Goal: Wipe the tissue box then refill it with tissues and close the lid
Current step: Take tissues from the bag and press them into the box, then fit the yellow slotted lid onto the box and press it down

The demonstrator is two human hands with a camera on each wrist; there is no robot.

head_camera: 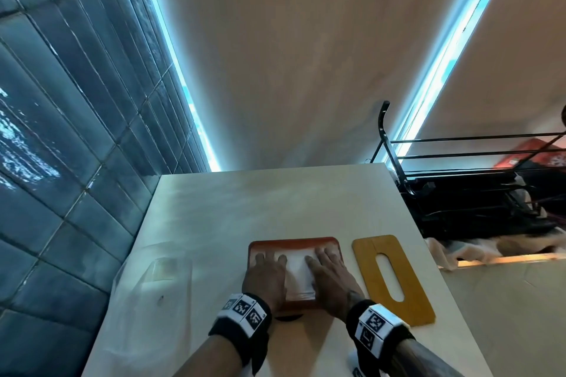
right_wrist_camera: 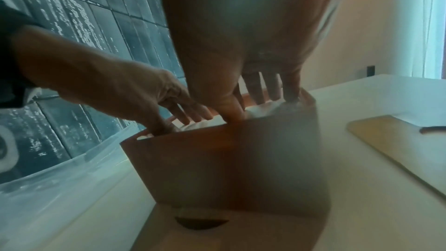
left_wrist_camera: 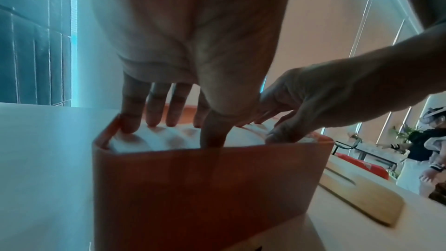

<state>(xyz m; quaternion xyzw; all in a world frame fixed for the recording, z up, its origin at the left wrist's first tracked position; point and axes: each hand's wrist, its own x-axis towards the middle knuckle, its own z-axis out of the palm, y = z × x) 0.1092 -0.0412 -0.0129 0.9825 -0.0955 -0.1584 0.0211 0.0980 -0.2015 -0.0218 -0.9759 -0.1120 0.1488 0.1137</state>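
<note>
An orange-brown tissue box [head_camera: 291, 242] stands open-topped on the white table [head_camera: 232, 202], filled with white tissues [head_camera: 298, 269]. My left hand [head_camera: 269, 266] lies flat on the left side of the tissues, fingers straight and pressing down inside the box [left_wrist_camera: 205, 188]. My right hand [head_camera: 324, 263] presses the right side the same way, fingertips [right_wrist_camera: 272, 93] at the far wall of the box [right_wrist_camera: 229, 169]. The tissues [left_wrist_camera: 169, 138] bulge under the fingers [left_wrist_camera: 154, 114]. The yellow wooden lid [head_camera: 395, 278] with a long slot lies flat on the table right of the box.
A clear plastic wrapper [head_camera: 153, 281] lies on the table left of the box. A black metal rack [head_camera: 465, 174] stands beyond the table's right edge. A dark tiled wall [head_camera: 61, 131] is on the left. Another person [left_wrist_camera: 424, 140] stands far right.
</note>
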